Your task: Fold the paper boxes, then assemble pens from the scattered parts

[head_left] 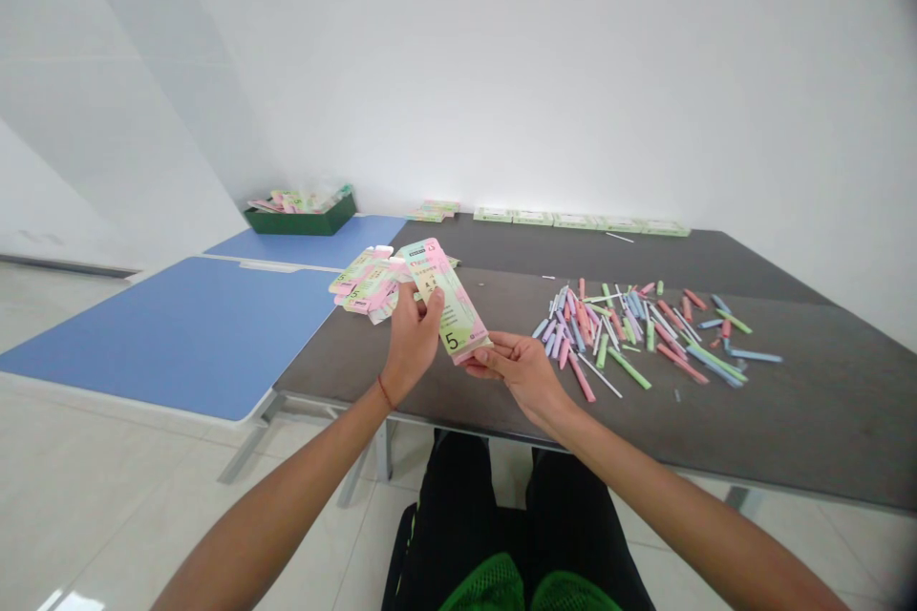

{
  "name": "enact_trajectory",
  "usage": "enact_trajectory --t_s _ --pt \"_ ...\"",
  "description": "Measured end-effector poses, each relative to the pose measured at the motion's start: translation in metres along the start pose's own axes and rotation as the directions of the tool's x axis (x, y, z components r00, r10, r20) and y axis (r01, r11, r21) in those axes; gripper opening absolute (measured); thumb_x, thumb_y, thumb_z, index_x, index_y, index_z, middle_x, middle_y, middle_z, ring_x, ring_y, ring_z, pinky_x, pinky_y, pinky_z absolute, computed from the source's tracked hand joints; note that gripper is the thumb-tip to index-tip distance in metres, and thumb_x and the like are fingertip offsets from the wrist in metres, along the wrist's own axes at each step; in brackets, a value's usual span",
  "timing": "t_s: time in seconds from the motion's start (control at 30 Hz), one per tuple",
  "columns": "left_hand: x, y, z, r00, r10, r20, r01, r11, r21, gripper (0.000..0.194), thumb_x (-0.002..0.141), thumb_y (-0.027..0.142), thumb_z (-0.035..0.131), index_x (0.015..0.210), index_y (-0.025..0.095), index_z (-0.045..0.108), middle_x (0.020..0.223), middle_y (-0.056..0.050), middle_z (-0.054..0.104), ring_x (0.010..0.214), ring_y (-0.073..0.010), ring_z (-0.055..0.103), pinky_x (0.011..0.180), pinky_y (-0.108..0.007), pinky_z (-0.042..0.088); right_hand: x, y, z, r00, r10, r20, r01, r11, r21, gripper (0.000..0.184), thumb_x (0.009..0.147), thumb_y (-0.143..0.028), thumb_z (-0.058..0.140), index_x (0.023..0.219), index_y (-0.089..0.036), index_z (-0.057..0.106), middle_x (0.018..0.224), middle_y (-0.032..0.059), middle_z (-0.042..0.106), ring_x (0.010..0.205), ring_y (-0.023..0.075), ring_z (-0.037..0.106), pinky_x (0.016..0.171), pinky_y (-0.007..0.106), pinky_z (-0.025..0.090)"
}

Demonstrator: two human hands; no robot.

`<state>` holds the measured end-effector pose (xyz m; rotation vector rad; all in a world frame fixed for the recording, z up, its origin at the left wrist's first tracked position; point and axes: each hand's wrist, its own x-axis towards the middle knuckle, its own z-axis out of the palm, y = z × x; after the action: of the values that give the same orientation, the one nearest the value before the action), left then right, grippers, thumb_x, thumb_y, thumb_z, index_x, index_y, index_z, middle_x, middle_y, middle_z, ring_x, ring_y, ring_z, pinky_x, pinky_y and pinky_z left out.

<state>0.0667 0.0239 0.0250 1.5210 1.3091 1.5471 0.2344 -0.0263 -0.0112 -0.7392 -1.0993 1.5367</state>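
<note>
The left hand point(414, 329) grips a pink-and-green printed carton point(444, 301) around its side, thumb on the front panel. The right hand point(526, 372) holds the carton's lower end between thumb and fingers; the grip of each hand is closed on the carton. The carton is tilted and held above the near edge of the dark tabletop point(501, 410).

Similar flattened-looking cartons point(369, 284) lie overlapped just left of the held carton, near the blue tabletop point(172, 334). To the right, a loose scatter of pens and caps point(608, 325) in pink, green, blue and purple, mixed with thin white sticks point(600, 374), lies on the dark tabletop.

At the rear, a row of pale green boxes point(573, 221) lies beside the wall point(501, 67). A dark green tray point(305, 221) containing printed packages point(293, 200) stands on blue surfacing at the far left.
</note>
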Motion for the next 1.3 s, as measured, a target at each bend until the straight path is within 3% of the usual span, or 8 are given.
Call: enact_trajectory --t_s 0.27,0.5,0.87,1.0,1.3 --pt "-0.001 -0.002 -0.003 0.999 -0.035 0.015 0.035 0.999 -0.025 0.016 0.096 0.034 0.06 0.098 0.02 0.053 0.081 0.001 0.061 0.059 -0.0107 0.055 0.051 -0.021 0.043 0.0 -0.01 -0.005 0.994 0.004 0.108 -0.002 1.0 -0.02 0.039 0.089 -0.051 0.075 0.11 -0.018 0.081 0.105 0.0123 0.081 0.092 0.0227 0.079 0.086 0.036 0.064" --pt "-0.003 0.0 -0.003 0.999 -0.053 -0.003 0.053 0.998 -0.021 0.016 0.094 0.033 0.062 0.096 0.021 0.052 0.075 0.003 0.059 0.056 -0.0108 0.054 0.049 -0.021 0.043 0.001 -0.009 -0.004 1.0 -0.022 0.017 0.024 0.991 -0.13 0.047 0.085 -0.06 0.075 0.101 -0.016 0.081 0.095 0.0128 0.082 0.082 0.0251 0.08 0.076 0.038 0.067" --pt "-0.008 0.0 0.003 0.998 -0.017 -0.064 0.013 0.998 -0.067 0.019 0.095 0.034 0.061 0.099 0.021 0.047 0.082 0.002 0.061 0.057 -0.0103 0.055 0.049 -0.02 0.044 0.002 0.001 0.009 0.977 -0.095 -0.192 0.077 0.992 -0.098 0.048 0.077 -0.05 0.085 0.109 -0.014 0.076 0.085 0.0095 0.082 0.07 0.0238 0.08 0.065 0.033 0.067" --pt "-0.01 -0.002 0.005 0.998 -0.023 -0.062 0.015 0.993 -0.12 0.025 0.096 0.039 0.062 0.101 0.022 0.045 0.081 0.002 0.061 0.057 -0.0102 0.056 0.049 -0.02 0.044 0.003 0.002 0.01 0.97 -0.081 -0.227 0.064 0.995 -0.082 0.051 0.069 -0.044 0.091 0.107 -0.014 0.073 0.079 0.0076 0.082 0.065 0.0239 0.079 0.061 0.032 0.067" --pt "-0.015 -0.002 0.004 1.0 0.013 -0.026 -0.015 0.994 -0.104 0.032 0.095 0.044 0.065 0.103 0.022 0.043 0.083 0.002 0.061 0.06 -0.0113 0.057 0.049 -0.021 0.043 0.006 0.0 0.005 0.973 -0.043 -0.228 0.026 0.997 -0.076 0.046 0.067 -0.041 0.092 0.098 -0.012 0.075 0.073 0.0099 0.08 0.055 0.0211 0.076 0.049 0.025 0.062"
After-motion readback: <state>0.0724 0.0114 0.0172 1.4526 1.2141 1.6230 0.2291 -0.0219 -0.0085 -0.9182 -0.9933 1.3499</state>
